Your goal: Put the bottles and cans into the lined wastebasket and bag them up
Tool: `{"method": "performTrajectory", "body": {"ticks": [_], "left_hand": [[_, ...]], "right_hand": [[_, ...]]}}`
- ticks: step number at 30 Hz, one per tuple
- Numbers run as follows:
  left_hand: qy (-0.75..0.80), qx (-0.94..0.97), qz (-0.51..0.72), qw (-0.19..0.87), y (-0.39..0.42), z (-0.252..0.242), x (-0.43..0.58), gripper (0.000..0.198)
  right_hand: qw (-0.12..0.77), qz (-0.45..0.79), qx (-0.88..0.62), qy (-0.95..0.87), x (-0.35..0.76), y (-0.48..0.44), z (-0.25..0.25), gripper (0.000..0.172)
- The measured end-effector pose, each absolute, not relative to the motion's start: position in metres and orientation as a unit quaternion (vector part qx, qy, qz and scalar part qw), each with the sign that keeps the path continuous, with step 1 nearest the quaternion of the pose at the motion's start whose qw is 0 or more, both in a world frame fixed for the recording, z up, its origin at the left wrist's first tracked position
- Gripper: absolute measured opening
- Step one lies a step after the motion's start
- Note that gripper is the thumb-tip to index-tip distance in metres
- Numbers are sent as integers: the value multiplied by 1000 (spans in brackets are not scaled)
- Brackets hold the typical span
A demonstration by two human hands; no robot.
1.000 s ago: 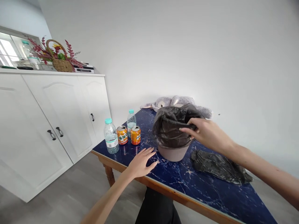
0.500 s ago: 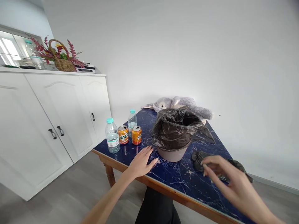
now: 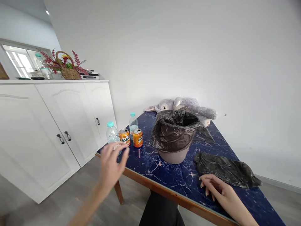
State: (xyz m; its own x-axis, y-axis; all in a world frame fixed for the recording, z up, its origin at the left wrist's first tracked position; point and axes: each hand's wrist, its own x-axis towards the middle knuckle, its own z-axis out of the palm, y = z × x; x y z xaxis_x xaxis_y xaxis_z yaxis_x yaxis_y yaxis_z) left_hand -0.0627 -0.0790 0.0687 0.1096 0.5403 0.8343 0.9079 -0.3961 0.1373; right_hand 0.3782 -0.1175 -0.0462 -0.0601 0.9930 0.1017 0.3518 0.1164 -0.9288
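Left hand (image 3: 110,168) spread by left bottle (image 3: 112,134): best wrap body, clear of left can (image 3: 124,135). Right hand (image 3: 219,189) loosely half-spread.

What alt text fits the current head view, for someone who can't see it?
A blurred left hand partly hides the nearer of two clear bottles, beside two orange cans on a blue table. To their right stands a bin with a dark plastic liner; the right hand is near a crumpled dark bag.
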Motion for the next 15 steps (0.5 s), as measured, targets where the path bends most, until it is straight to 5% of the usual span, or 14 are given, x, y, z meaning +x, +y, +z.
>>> {"method": "performTrajectory", "body": {"ticks": [3, 8, 15], "left_hand": [[-532, -664, -434, 297, -51, 128, -99, 31], [-593, -727, -261, 227, -14, 157, -130, 54], [-633, -669, -297, 252, -111, 160, -119, 36]], "right_hand": [[419, 383, -546, -616, 377, -118, -47, 48], [429, 381, -546, -610, 372, -118, -41, 52], [443, 368, -531, -622, 369, -116, -38, 52]]}}
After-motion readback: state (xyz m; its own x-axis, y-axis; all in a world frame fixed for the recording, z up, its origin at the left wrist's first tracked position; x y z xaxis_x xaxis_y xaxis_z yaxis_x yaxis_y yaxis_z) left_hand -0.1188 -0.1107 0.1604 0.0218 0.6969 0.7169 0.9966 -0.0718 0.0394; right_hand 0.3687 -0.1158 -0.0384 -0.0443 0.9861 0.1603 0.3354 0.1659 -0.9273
